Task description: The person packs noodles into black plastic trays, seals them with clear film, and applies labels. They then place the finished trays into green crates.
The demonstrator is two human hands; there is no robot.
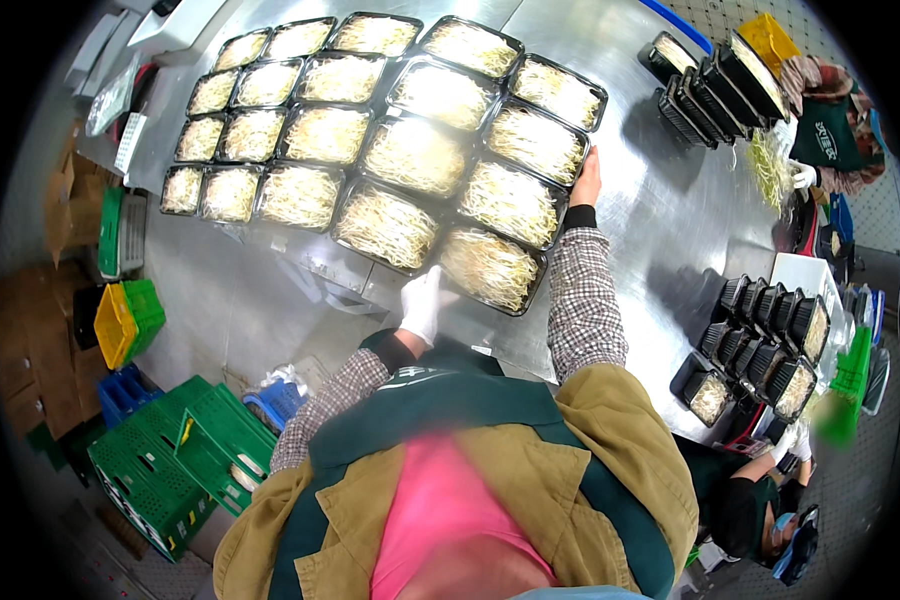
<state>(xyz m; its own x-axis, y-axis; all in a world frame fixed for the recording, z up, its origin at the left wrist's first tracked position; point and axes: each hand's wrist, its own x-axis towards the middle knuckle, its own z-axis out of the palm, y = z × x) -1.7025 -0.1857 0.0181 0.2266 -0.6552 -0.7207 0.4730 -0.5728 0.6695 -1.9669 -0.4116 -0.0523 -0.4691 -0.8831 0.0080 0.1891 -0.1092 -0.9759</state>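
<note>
Black plastic trays of bean sprouts [491,266] stand in close rows on the steel table before me. My left hand [420,306], in a white glove, is at the near edge of the block, by the corners of the two nearest trays. Along the block's right side, my right hand [588,178] lies against the outer edge of a sprout tray [538,141]. Its fingers point away from me and are partly hidden by the tray rims. Whether either hand grips a tray is not plain.
Stacked black trays [720,86] and loose sprouts [766,169] lie at the far right, beside a co-worker. Nearer right are more stacked trays [765,330] and another gloved person [765,502]. Green crates [154,457] and a yellow-green crate [129,319] stand left, off the steel table [645,225].
</note>
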